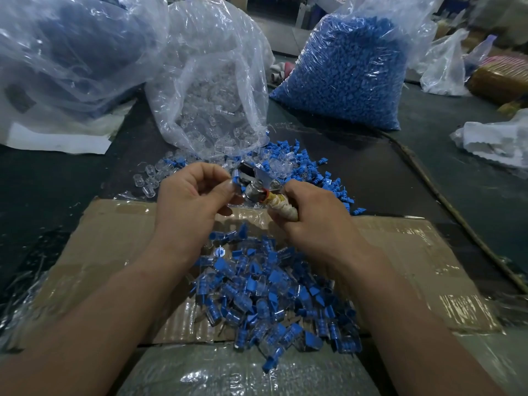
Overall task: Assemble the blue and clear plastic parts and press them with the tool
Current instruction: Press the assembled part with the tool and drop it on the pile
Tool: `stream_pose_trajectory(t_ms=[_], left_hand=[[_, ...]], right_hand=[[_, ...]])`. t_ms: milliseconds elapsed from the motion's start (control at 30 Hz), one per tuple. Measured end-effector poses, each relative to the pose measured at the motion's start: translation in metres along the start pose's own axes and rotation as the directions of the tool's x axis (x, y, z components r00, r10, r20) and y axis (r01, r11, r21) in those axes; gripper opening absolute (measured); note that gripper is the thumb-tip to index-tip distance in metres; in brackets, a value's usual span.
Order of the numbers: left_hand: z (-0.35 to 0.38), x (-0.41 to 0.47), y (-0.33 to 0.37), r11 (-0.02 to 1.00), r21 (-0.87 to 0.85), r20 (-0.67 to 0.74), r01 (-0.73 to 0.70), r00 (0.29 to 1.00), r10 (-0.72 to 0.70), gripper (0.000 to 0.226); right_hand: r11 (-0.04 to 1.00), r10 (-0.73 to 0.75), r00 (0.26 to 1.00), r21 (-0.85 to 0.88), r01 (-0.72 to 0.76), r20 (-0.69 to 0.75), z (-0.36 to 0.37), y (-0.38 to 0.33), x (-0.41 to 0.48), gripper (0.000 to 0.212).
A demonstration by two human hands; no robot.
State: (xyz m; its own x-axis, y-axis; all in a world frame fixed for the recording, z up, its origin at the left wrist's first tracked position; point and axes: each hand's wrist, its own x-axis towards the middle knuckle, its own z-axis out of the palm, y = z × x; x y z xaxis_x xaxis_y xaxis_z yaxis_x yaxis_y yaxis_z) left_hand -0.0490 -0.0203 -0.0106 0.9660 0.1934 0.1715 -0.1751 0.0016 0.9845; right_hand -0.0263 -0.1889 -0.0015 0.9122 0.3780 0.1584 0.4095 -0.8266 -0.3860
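My left hand [191,195] pinches a small blue and clear part [236,180] against the metal head of the pressing tool [255,184]. My right hand [313,215] grips the tool's tape-wrapped handle [281,205]. Both hands hover above a taped cardboard box flap [120,232]. A heap of assembled blue and clear pieces [274,295] lies on the cardboard below my hands. Loose blue parts [308,164] and clear caps [151,178] are scattered on the dark table behind the tool.
An open clear bag of clear caps [211,90] lies behind my hands. A full bag of blue parts [351,70] stands at the back right. A large crumpled plastic bag [65,52] fills the back left. White wrapping [497,138] lies at the right edge.
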Motion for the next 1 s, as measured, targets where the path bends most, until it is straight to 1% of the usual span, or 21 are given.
stream_pose_trajectory(t_ms=[100, 200, 267, 333, 367, 433, 533, 667, 733, 800, 833, 867, 900, 967, 1000], left_hand=[[-0.002, 0.001, 0.001, 0.999, 0.017, -0.012, 0.029, 1.0, -0.029, 0.017], [-0.008, 0.006, 0.005, 0.994, -0.013, 0.016, 0.11, 0.994, -0.109, 0.015], [-0.014, 0.009, 0.008, 0.982, 0.001, 0.095, 0.187, 0.978, -0.186, 0.014], [-0.021, 0.012, 0.009, 0.965, 0.059, 0.207, 0.257, 0.942, -0.263, 0.008], [-0.024, 0.014, 0.01, 0.957, 0.1, 0.26, 0.272, 0.922, -0.289, 0.011], [-0.029, 0.016, 0.012, 0.948, 0.167, 0.36, 0.27, 0.879, -0.313, 0.011], [-0.033, 0.017, 0.015, 0.94, 0.201, 0.47, 0.275, 0.815, -0.339, 0.007], [-0.032, 0.016, 0.016, 0.931, 0.276, 0.545, 0.24, 0.759, -0.357, 0.006], [-0.03, 0.013, 0.019, 0.925, 0.306, 0.579, 0.227, 0.727, -0.37, 0.004], [-0.029, 0.011, 0.021, 0.918, 0.322, 0.584, 0.233, 0.714, -0.386, 0.009], [-0.03, 0.01, 0.02, 0.915, 0.323, 0.561, 0.239, 0.73, -0.389, 0.015], [-0.029, 0.01, 0.018, 0.915, 0.324, 0.52, 0.239, 0.763, -0.383, 0.019], [-0.028, 0.011, 0.016, 0.918, 0.323, 0.452, 0.23, 0.814, -0.363, 0.019], [-0.024, 0.013, 0.008, 0.931, 0.325, 0.254, 0.165, 0.933, -0.254, 0.009], [-0.022, 0.015, 0.002, 0.926, 0.361, 0.143, 0.11, 0.975, -0.172, 0.011]], right_hand=[[0.998, 0.0, 0.999, 0.064, -0.004, 0.052, -0.004, 0.006, 0.002, 0.017], [0.999, 0.032, 0.993, 0.024, -0.035, 0.111, -0.009, 0.016, 0.003, 0.017], [0.998, 0.068, 0.988, -0.011, -0.067, 0.14, -0.011, 0.021, 0.002, 0.019], [0.994, 0.106, 0.98, -0.035, -0.101, 0.171, -0.013, 0.025, 0.002, 0.025], [0.992, 0.122, 0.974, -0.047, -0.116, 0.189, -0.014, 0.026, 0.002, 0.029], [0.988, 0.149, 0.963, -0.07, -0.137, 0.224, -0.017, 0.027, 0.001, 0.038], [0.986, 0.157, 0.956, -0.1, -0.136, 0.246, -0.02, 0.028, 0.0, 0.053], [0.987, 0.147, 0.939, -0.106, -0.12, 0.31, -0.021, 0.031, 0.0, 0.068], [0.987, 0.148, 0.927, -0.104, -0.118, 0.346, -0.022, 0.033, -0.001, 0.071], [0.987, 0.158, 0.914, -0.085, -0.136, 0.374, -0.025, 0.036, -0.002, 0.072], [0.987, 0.16, 0.908, -0.076, -0.142, 0.386, -0.026, 0.037, -0.003, 0.072], [0.987, 0.162, 0.904, -0.07, -0.146, 0.397, -0.027, 0.038, -0.002, 0.072], [0.987, 0.162, 0.9, -0.068, -0.147, 0.405, -0.028, 0.039, -0.002, 0.073], [0.987, 0.158, 0.898, -0.077, -0.138, 0.412, -0.029, 0.041, -0.002, 0.072], [0.988, 0.156, 0.897, -0.081, -0.135, 0.412, -0.029, 0.042, -0.002, 0.071]])
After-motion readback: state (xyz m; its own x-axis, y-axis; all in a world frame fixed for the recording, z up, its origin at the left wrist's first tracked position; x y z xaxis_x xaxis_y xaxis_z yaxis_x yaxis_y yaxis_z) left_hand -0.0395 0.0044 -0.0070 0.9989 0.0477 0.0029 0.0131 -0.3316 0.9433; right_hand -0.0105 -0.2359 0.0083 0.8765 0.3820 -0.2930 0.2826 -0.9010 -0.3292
